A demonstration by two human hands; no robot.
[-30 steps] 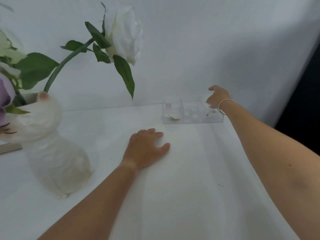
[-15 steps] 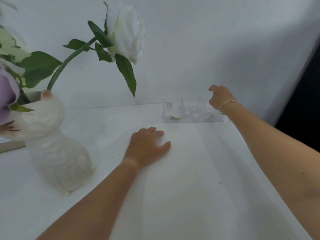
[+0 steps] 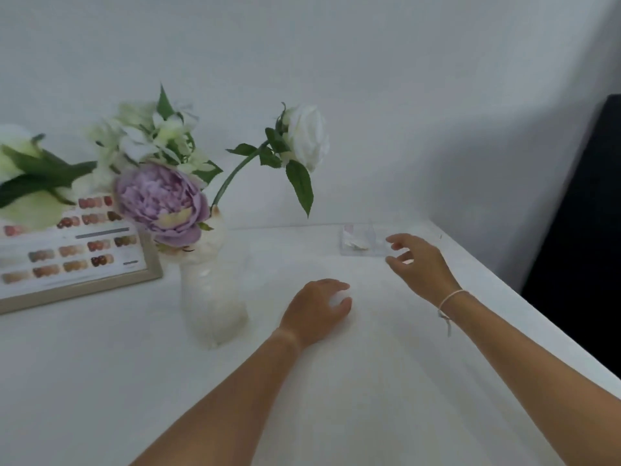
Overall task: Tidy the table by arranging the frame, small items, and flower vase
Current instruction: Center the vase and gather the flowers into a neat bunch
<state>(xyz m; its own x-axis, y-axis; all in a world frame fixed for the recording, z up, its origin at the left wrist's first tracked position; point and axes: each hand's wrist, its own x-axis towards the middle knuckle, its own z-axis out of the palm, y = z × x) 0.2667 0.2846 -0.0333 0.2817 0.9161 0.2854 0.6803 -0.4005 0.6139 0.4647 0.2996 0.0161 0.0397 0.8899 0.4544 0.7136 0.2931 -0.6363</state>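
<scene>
A white vase (image 3: 212, 297) with a purple peony, a white rose and green leaves stands left of centre on the white table (image 3: 100, 381). Behind it at the left leans a wooden frame (image 3: 80, 264) that shows rows of colour swatches. A clear compartment box (image 3: 361, 244) with small items sits near the far edge. My right hand (image 3: 420, 264) hovers just right of the box, fingers apart and empty. My left hand (image 3: 317, 309) rests palm down on the cloth, holding nothing.
The table's right edge (image 3: 537, 314) runs diagonally, with a dark area (image 3: 584, 230) beyond it. A white wall stands behind the table. White flowers (image 3: 20, 169) reach in from the left edge over the frame.
My right hand has come off the clear box and pulled back toward me. The view has swung back and left, so the frame and the whole bouquet now show.
</scene>
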